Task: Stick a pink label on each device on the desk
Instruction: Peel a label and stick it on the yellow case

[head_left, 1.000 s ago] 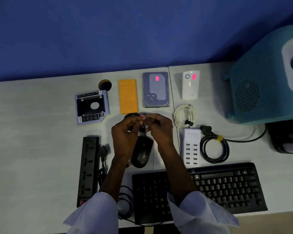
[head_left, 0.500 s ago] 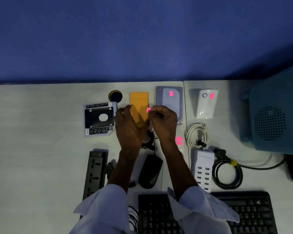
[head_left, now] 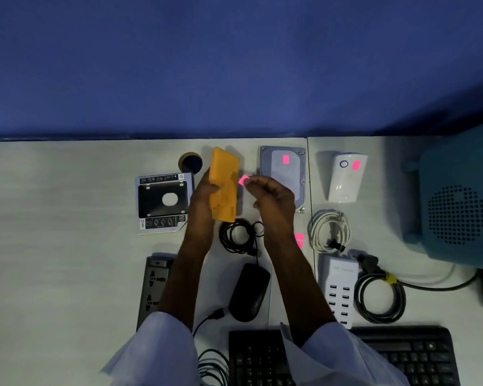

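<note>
Fingers (head_left: 207,188) of the left hand (head_left: 204,196) were closed round the orange device (head_left: 225,185); a pink label (head_left: 244,180) was pinched, apparently, by the right hand (head_left: 273,196).

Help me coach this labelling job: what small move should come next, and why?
Probably press the pink label pinched in the right hand onto the orange device held up by the left hand; its visible face is bare.

A deep blue wall (head_left: 234,65) fills the upper half, above a pale desk (head_left: 53,218). At right stands a teal housing (head_left: 457,190) with a round perforated grille. Left of it lies a coiled white cable (head_left: 329,232); below that, a coiled black cable (head_left: 379,299) bound with a yellow tie (head_left: 391,279). A gold-rimmed dark disc (head_left: 190,162) sits upper centre.
</note>
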Demonstrator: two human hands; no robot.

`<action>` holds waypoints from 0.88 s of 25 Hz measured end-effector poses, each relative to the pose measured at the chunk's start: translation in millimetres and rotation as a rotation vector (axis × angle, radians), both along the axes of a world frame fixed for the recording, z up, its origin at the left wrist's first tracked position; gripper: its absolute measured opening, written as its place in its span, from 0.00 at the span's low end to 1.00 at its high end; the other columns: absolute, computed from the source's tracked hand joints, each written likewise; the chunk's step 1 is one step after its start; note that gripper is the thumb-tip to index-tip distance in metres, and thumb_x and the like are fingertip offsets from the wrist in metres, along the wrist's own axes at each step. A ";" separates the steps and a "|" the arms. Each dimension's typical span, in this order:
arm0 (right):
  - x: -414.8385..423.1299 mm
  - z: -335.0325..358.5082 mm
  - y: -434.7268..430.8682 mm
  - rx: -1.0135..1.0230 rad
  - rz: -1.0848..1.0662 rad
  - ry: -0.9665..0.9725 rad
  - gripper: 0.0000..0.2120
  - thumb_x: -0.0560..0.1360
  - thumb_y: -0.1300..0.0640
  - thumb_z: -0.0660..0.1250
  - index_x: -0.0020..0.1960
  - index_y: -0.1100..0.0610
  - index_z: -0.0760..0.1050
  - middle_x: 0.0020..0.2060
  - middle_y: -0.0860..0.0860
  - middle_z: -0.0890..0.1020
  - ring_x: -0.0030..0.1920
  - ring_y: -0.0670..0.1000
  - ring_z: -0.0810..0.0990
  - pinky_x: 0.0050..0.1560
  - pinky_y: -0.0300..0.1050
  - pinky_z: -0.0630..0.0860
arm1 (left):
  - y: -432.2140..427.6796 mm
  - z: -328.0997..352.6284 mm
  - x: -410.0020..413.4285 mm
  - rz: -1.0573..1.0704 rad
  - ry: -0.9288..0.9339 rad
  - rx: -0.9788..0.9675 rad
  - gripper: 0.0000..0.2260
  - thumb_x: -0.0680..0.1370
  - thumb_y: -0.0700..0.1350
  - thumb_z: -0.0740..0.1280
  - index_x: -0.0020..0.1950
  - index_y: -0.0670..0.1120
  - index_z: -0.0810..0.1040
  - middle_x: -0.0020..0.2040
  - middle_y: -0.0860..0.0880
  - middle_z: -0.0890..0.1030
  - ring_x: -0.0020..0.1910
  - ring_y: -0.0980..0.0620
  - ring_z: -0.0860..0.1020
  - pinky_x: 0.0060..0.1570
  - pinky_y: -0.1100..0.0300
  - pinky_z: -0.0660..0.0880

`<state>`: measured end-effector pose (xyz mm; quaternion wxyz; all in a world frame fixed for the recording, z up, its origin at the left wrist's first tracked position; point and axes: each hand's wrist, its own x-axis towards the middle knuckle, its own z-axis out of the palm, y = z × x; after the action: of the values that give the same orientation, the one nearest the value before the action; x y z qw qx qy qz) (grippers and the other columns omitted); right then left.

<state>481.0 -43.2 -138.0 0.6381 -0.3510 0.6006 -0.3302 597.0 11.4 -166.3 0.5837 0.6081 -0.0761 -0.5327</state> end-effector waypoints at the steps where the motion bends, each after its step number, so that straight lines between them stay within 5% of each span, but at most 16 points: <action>1: 1.9 1.2 3.9 -0.004 0.022 -0.017 0.06 0.73 0.61 0.75 0.49 0.59 0.84 0.45 0.49 0.86 0.43 0.41 0.82 0.41 0.32 0.76 | 4.7 4.0 0.2 0.050 0.188 -0.050 0.26 0.75 0.47 0.59 0.73 0.44 0.69 0.60 0.43 0.81 0.54 0.44 0.81 0.48 0.51 0.81; 3: 5.9 1.5 10.6 -0.021 0.075 -0.020 0.07 0.73 0.60 0.75 0.50 0.57 0.84 0.55 0.51 0.84 0.53 0.45 0.82 0.45 0.33 0.78 | 12.8 8.1 -3.1 0.082 0.343 -0.099 0.20 0.79 0.46 0.54 0.69 0.43 0.72 0.55 0.43 0.83 0.49 0.45 0.83 0.45 0.52 0.81; 6: 10.5 0.6 18.1 -0.037 0.150 0.013 0.08 0.73 0.60 0.75 0.52 0.58 0.84 0.59 0.48 0.81 0.54 0.38 0.79 0.55 0.38 0.78 | 19.5 5.3 -7.4 0.128 0.418 -0.107 0.17 0.82 0.46 0.51 0.64 0.44 0.74 0.53 0.45 0.83 0.50 0.47 0.81 0.48 0.53 0.79; 9: 12.1 -2.3 23.5 -0.111 0.193 0.075 0.09 0.73 0.58 0.74 0.53 0.58 0.84 0.62 0.50 0.81 0.55 0.42 0.78 0.52 0.31 0.76 | 22.7 5.0 -8.2 0.165 0.414 -0.105 0.17 0.82 0.46 0.51 0.61 0.44 0.76 0.50 0.45 0.83 0.48 0.48 0.81 0.47 0.55 0.80; 13: 17.5 -9.4 28.2 -0.231 0.220 0.215 0.05 0.73 0.55 0.76 0.48 0.54 0.83 0.59 0.50 0.82 0.54 0.41 0.77 0.49 0.24 0.72 | 27.3 11.5 -12.6 0.155 0.392 -0.099 0.16 0.83 0.44 0.50 0.56 0.43 0.76 0.41 0.48 0.85 0.40 0.51 0.83 0.40 0.60 0.80; 18: 22.4 -16.5 34.1 -0.289 0.099 0.279 0.11 0.68 0.52 0.80 0.45 0.52 0.81 0.49 0.48 0.84 0.51 0.47 0.82 0.52 0.46 0.81 | 28.6 12.4 -15.9 0.150 0.357 -0.089 0.16 0.82 0.45 0.50 0.56 0.42 0.76 0.39 0.48 0.84 0.38 0.52 0.83 0.38 0.61 0.80; 22: 18.6 -15.3 30.0 -0.186 0.029 0.213 0.18 0.67 0.53 0.81 0.48 0.56 0.75 0.47 0.49 0.82 0.48 0.50 0.82 0.50 0.45 0.79 | 30.4 19.3 -20.6 0.115 0.328 -0.047 0.17 0.83 0.48 0.52 0.61 0.43 0.76 0.45 0.46 0.85 0.43 0.50 0.83 0.41 0.60 0.80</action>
<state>499.6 -13.2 -153.3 0.5402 -0.4502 0.6265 -0.3362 576.4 41.8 -147.0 0.6318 0.5027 0.0425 -0.5885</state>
